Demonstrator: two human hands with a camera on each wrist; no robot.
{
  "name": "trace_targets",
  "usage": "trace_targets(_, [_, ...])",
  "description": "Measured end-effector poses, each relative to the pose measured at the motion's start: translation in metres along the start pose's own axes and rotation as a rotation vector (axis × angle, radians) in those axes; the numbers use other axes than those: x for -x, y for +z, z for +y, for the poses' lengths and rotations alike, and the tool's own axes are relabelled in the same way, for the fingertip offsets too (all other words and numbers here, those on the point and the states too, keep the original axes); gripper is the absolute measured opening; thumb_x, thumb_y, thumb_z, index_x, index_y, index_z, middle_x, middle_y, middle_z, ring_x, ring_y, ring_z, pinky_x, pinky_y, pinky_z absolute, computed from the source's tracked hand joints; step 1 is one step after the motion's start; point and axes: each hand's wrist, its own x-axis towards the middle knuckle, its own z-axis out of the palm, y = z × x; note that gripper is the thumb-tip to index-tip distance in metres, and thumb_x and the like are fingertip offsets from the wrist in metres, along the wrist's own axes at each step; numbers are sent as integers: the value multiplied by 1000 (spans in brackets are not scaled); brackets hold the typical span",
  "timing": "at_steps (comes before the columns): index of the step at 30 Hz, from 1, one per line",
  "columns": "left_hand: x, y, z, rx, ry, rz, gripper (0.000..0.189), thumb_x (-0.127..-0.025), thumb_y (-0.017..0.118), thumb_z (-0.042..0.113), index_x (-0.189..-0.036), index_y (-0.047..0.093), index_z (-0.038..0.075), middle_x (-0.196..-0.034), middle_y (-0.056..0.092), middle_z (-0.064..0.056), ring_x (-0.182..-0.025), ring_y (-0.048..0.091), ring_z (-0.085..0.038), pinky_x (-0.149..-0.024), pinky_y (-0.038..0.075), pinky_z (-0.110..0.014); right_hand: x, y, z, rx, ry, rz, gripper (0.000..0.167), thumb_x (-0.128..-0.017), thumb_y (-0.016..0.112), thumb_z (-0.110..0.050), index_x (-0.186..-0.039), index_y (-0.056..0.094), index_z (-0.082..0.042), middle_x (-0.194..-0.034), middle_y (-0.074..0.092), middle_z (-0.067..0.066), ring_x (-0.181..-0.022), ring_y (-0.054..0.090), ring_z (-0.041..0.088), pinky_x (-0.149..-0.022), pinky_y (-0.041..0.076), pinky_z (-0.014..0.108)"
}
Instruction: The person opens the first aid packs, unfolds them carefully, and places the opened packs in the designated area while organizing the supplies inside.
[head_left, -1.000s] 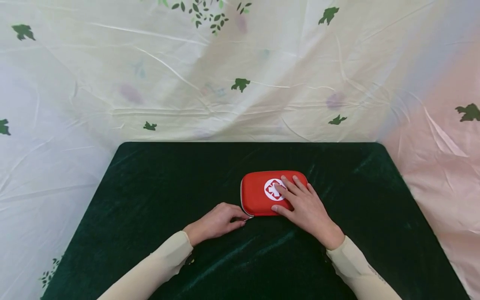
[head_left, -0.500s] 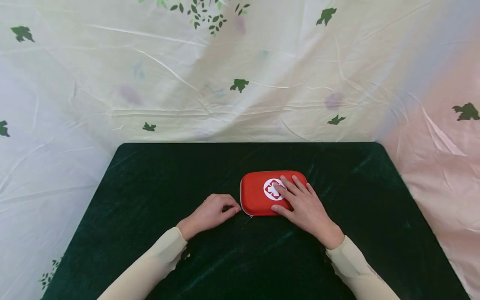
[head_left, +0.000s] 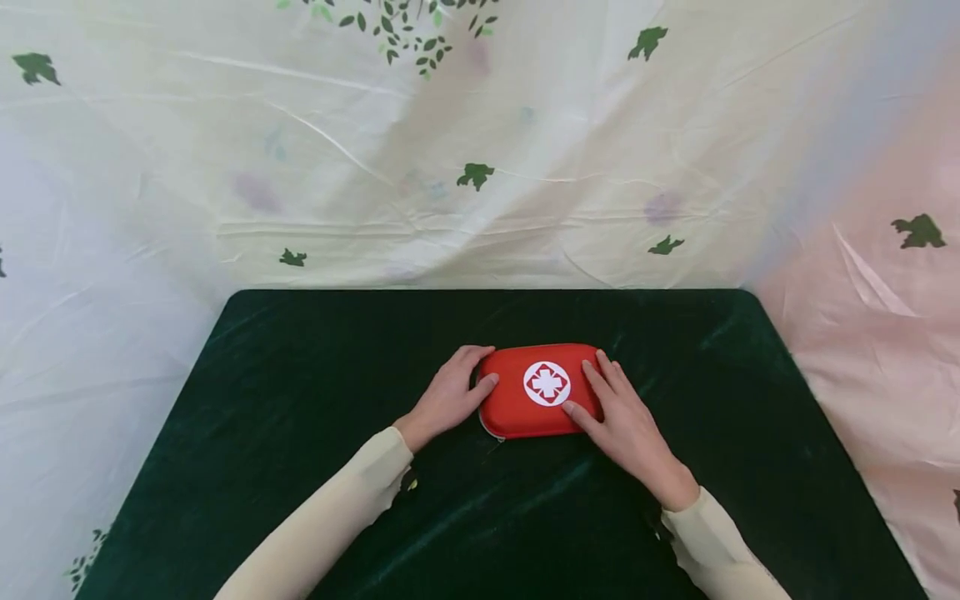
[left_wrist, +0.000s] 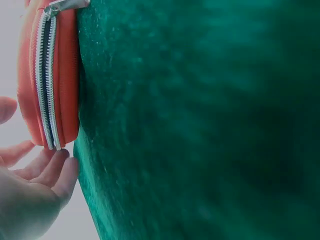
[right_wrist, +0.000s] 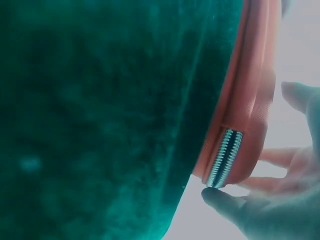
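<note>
Here, red case [head_left: 516,410] on green worktop [head_left: 337,358], left hand [head_left: 448,393] gripping its left end, right hand [head_left: 630,425] gripping the right

The left hand [head_left: 448,393] holds its thumb [head_left: 483,388] apart, while the right hand [head_left: 632,427] extends its slightly spread fingers [head_left: 597,382].

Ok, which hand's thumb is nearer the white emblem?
The right hand: its thumb lies right by the white emblem; the left hand has its thumb farther off, at the left end of the red case.
</note>
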Motion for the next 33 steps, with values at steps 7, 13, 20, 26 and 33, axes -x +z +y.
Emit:
trace_targets(7, [-8,3,1,38,-62,-12,54,-104,60,29,-151,49,5,-147,55,-13,-122,57,-27,-107,49,-45,8,-4,5,-73,139,18,86,-101,63,-50,-163,26,-2,-165,28,25,-143,38,46,-108,41,67])
trace_targets(13, [-8,2,3,82,-96,-10,53,-104,60,29,-151,51,6,-147,56,-13,-122,57,-28,-107,50,-46,8,-9,4,-79,172,9,90,-101,62,-53,-161,26,2,-158,37,29,-134,47,46,-104,44,66])
trace_targets(20, [3,-1,1,120,-130,23,51,-104,60,28,-149,54,6,-146,58,-13,-120,58,-28,-106,50,-47,2,-14,3,-93,159,-5,86,-101,63,-50,-159,31,3,-155,41,30,-129,50,46,-103,45,66])
trace_targets(26, [19,-5,-1,158,-138,75,51,-104,62,26,-149,55,6,-146,58,-13,-118,58,-27,-101,54,-46,-10,-16,-1,-117,127,11,76,-101,66,-41,-156,39,5,-150,48,28,-125,53,43,-102,47,63])
trace_targets(33, [40,-7,0,247,-207,109,52,-102,66,23,-150,54,8,-146,57,-11,-119,60,-25,-98,56,-43,-24,-12,-5,-145,126,3,72,-101,66,-38,-154,42,5,-150,49,28,-127,53,42,-105,45,63])
